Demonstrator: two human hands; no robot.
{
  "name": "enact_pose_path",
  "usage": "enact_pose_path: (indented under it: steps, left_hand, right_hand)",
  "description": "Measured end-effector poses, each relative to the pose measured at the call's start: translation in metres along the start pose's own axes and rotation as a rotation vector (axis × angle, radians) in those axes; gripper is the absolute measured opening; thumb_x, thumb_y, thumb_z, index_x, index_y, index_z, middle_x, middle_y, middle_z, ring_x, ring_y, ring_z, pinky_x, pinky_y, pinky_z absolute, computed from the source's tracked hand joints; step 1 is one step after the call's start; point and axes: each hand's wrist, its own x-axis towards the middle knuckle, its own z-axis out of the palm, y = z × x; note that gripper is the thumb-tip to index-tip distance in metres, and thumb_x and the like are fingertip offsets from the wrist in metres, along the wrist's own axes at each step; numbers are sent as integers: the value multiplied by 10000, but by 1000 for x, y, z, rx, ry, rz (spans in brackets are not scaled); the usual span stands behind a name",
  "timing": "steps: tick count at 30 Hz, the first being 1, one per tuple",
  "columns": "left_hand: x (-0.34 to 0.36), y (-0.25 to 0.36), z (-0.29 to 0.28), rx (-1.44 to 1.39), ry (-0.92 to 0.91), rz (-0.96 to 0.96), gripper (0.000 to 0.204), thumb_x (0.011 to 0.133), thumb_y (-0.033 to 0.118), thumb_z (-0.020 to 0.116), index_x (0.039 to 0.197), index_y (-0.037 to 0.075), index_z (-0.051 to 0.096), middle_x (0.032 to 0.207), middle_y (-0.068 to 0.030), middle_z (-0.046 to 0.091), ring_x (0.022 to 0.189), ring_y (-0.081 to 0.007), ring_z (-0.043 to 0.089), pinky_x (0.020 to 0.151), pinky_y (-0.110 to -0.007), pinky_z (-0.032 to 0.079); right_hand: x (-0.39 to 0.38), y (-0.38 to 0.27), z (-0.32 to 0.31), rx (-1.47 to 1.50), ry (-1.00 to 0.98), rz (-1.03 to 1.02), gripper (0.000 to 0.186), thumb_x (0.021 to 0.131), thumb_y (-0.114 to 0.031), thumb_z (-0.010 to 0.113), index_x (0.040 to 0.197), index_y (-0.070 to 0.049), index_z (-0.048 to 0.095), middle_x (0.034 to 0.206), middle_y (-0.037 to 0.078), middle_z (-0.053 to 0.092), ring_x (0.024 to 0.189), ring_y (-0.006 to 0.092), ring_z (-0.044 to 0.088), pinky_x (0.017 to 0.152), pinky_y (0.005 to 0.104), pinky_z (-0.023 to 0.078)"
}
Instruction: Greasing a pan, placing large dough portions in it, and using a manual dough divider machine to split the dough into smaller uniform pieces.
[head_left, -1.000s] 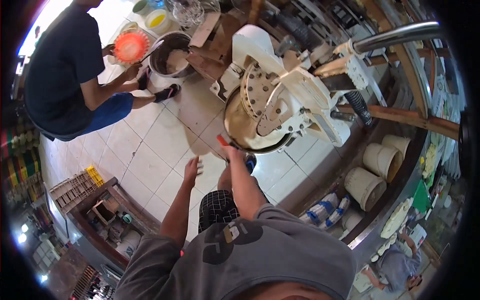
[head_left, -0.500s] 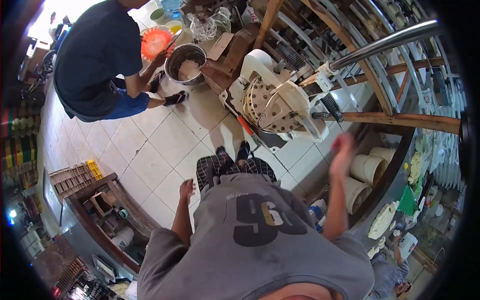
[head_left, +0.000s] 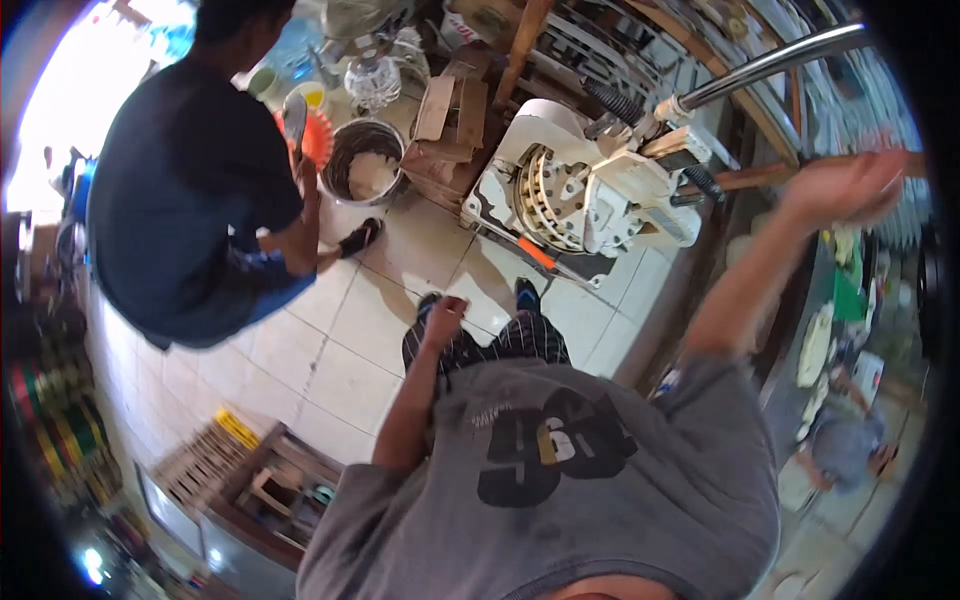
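At the right of the frame, holds the right hand (head_left: 845, 190) stretched well out, in front of the wooden beam (head_left: 745, 178) (contact impossible to tell). Cannot tell, through the blur, how wide its fingers stand or whether anything sits in them. Near the centre, holds the left hand (head_left: 447, 318) low over the checked shorts (head_left: 500, 345), fingers curled in narrow around nothing visible. Faces the cream-coloured mixer (head_left: 615, 195) at the upper centre, apart from both hands, with a red-orange handle (head_left: 537, 252) along its near edge. At the upper left, shows a person (head_left: 190, 200) beside a steel pot (head_left: 338, 150) of pale dough (head_left: 372, 175). Looks like a pause between grips. For any further work at the mixer, calls for bringing an opened hand to the handle.
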Motion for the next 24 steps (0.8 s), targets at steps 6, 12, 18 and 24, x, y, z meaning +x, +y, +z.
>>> enact_pose_path:
  steps: [6,12,18,24]
  left_hand:
    - [-29,61,-38,223,-237,93,175,831,174,628,951,61,569,683,-42,571,638,-135,573,591,-298,447]
    - [14,35,-66,387,-214,32,369,893,345,598,681,43,610,569,-99,598,598,-193,618,537,-343,448]
    - [103,69,20,487,-389,328,283,869,313,632,933,37,637,827,-147,653,762,-274,631,692,-372,493]
    - [128,112,91,680,-321,895,453,875,312,597,1232,41,536,1340,-153,474,1209,-313,467,990,-441,394]
  right_hand:
    - [-408,-7,-201,-670,-1579,1241,279,877,-241,570,1028,-10,608,976,138,634,921,296,620,868,436,465]
    - [-523,44,-168,-1130,-1267,472,697,730,-287,696,1300,-19,396,1289,198,438,1217,373,407,1029,486,318]
    - [-551,97,-178,-1177,-1366,569,545,754,-284,679,1188,-31,467,1216,169,484,1143,327,450,986,481,331]
    - [-562,99,-204,-1088,-1464,611,300,838,-325,576,971,-62,519,983,164,599,994,310,548,863,453,384]
